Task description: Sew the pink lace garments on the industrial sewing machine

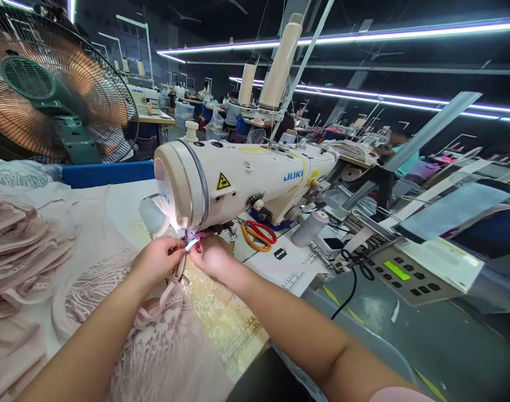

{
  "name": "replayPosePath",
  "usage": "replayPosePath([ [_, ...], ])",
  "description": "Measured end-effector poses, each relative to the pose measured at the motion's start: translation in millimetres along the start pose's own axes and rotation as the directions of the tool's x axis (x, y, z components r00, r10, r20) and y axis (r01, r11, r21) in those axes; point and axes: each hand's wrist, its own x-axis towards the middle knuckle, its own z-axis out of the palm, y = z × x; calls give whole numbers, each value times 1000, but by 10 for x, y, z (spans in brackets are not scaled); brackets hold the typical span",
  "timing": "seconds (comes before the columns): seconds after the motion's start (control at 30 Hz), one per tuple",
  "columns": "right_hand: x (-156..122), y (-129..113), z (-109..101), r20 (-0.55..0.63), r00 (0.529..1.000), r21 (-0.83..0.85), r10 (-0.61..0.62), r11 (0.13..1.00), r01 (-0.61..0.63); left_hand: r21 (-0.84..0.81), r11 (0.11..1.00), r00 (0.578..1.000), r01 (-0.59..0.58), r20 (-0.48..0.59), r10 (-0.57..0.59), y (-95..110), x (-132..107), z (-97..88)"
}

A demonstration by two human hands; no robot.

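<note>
Right arm (297, 324), pink lace garment (154, 346), sewing machine (238, 178) with blue "JUKI" lettering (293, 176).

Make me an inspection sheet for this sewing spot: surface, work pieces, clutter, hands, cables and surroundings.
Surface: white table with ruler markings; yellowish film covers part.
Work pieces: pale pink lace fabric before the sewing machine; stacked pink pieces at left.
Clutter: scissors, grey thread cone, small black blade-like piece.
Hands: left hand pinches a pink strap at the machine's lit end; right hand close beside it, fingertips partly hidden.
Cables: black cable hangs by the control box.
Surroundings: large fan at left, ceiling lights, worker in teal behind at right.
</note>
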Motion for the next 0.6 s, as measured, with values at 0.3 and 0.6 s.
replayPosePath([
  [0.3, -58, -82, -49, -11, 1000, 21, -4, 1000, 5, -2, 1000, 1000, 11, 19, -11, 36, -38, -15],
  [0.6, -107, -132, -111, -15, 1000, 40, -4, 999, 5, -14, 1000, 1000, 1, 26, -1, 36, -23, -17],
])
